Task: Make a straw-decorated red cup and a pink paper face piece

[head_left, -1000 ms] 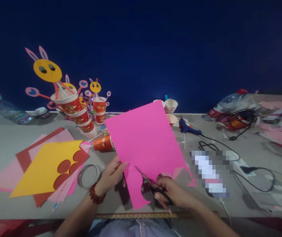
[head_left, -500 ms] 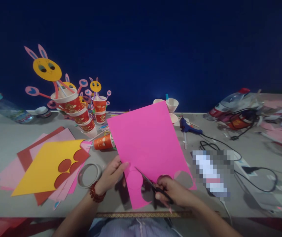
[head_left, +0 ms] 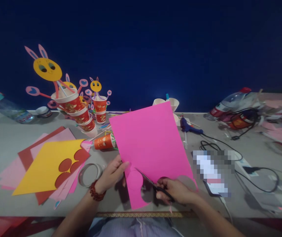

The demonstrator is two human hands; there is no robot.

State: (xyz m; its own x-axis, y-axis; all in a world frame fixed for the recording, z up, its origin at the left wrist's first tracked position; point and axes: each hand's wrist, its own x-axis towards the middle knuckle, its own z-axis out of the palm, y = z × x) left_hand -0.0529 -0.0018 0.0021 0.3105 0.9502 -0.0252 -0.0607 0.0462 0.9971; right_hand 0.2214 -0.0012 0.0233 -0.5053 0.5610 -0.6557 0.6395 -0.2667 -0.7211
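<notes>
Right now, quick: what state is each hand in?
Left hand: closed, gripping the pink sheet at its left edge.
Right hand: closed, holding the scissors by the handles.

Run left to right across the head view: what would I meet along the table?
Teal-lidded bottle → small jar → tape roll → left hand → scissors → blue glue gun → red-capped bottle.
</notes>
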